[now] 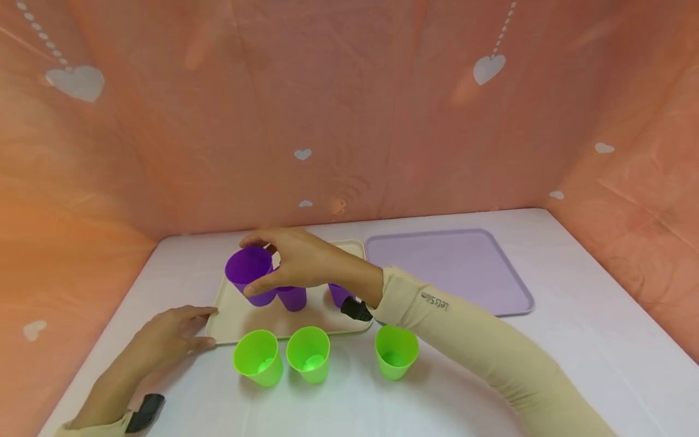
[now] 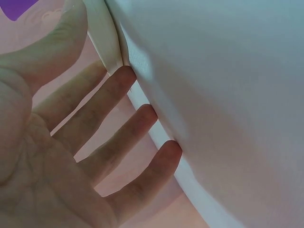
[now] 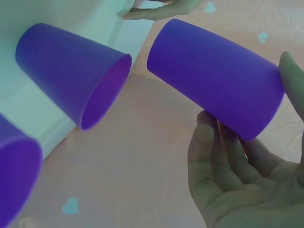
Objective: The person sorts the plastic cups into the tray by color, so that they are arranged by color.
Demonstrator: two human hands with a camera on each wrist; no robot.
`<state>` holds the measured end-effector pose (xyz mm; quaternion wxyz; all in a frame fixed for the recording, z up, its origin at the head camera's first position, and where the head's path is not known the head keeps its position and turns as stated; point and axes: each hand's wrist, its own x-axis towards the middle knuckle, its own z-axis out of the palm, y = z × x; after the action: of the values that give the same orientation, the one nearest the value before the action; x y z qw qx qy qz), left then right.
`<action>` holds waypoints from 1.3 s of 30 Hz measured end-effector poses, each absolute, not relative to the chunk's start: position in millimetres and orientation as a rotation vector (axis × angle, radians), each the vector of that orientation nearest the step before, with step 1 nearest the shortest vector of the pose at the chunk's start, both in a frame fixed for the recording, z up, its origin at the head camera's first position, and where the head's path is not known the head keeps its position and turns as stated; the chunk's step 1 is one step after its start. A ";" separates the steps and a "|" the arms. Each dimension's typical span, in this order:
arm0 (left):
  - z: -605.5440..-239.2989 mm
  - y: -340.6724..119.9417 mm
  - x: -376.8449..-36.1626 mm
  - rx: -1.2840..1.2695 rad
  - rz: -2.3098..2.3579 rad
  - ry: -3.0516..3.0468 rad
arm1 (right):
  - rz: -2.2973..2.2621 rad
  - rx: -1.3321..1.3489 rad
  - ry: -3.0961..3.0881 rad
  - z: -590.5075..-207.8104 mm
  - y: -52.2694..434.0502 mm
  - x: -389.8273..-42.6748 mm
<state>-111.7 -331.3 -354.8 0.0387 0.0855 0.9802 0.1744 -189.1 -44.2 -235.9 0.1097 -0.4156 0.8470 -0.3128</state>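
My right hand holds a purple cup between thumb and fingers, over the left part of a cream tray. In the right wrist view this held cup hangs apart from the tray. Behind the hand, a second purple cup stands on the tray. Farther right, a third purple cup is partly hidden by the right forearm and a black wrist strap. At the tray's left edge rests my left hand, its fingers spread and fairly straight in the left wrist view, thumb by the rim.
Along the tray's front edge stand two green cups, and a third green cup is farther right beside the right sleeve. A lavender tray lies to the right of the cream one. Orange cloth with white hearts walls the white table.
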 end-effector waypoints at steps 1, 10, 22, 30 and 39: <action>-355.2 -331.5 -111.6 0.259 0.530 3.005 | -0.928 -1.233 2.479 -238.0 -45.9 -190.1; -354.5 -329.6 -112.1 0.235 0.506 2.987 | -0.752 -1.275 2.492 -252.0 -63.8 -197.4; -355.6 -329.1 -111.1 0.235 0.518 2.983 | -0.555 -1.260 2.544 -264.6 -84.8 -210.8; -356.0 -330.0 -110.3 0.252 0.531 3.007 | -0.464 -1.149 2.584 -274.7 -96.1 -224.3; -355.0 -329.5 -110.1 0.251 0.543 3.002 | -0.478 -1.105 2.521 -286.9 -101.5 -228.4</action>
<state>-110.1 -329.5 -355.0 0.0402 0.0819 0.9800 0.1771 -228.4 -101.5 -286.9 0.1729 -0.3894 0.8888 -0.1686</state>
